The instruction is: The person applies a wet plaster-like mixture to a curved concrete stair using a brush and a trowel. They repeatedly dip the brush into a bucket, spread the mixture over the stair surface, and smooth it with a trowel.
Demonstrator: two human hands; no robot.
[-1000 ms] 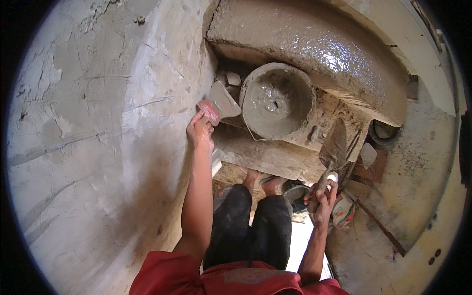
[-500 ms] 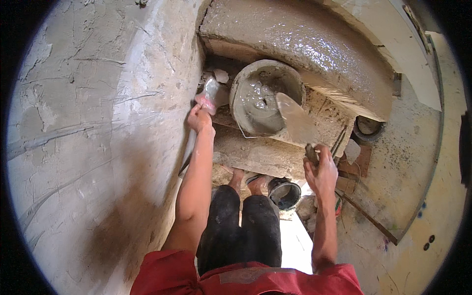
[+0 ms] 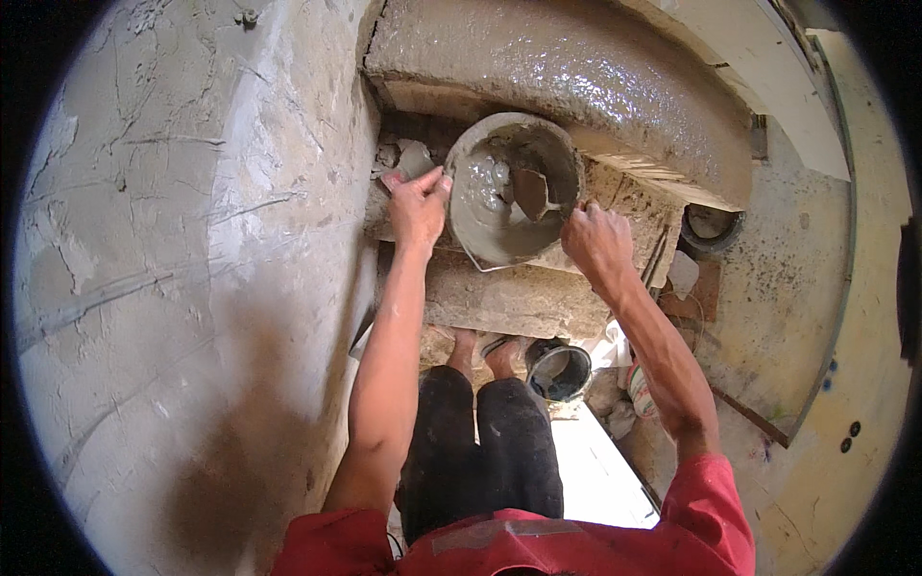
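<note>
Trowel (image 3: 530, 195) is blade-down inside the big bucket (image 3: 514, 119), right half of the opening, in among the wet grey mortar (image 3: 492, 216). Head view, only one I've got: right grip (image 3: 597, 240) clenched round the trowel's handle, just outside the bucket's right rim; handle itself mostly covered by the fist. Left grip (image 3: 418, 213) closed on a pink-handled scraper (image 3: 392, 180), thumb side up at the bucket's left rim; can't tell if it presses on it.

Surroundings: bucket sits on a rough ledge (image 3: 629, 206), its wire bail (image 3: 485, 267) hanging on the near side. Wet-topped slab (image 3: 576, 67) runs right behind, boxing in the far side. Plastered wall (image 3: 192, 317) hems the left arm in, so little room there. Broken chunk (image 3: 415, 158) lies between wall and bucket, by the left fingers.

Right side: dark round tub (image 3: 738, 230) beyond the ledge end, pale chunk (image 3: 684, 274) and reddish-brown tile (image 3: 706, 300) near it. Lower down: black bucket (image 3: 588, 379) beside the feet (image 3: 501, 357), pale bag (image 3: 642, 392) to its right. Clutter there is well clear of the trowel, but the black bucket crowds the footing.
</note>
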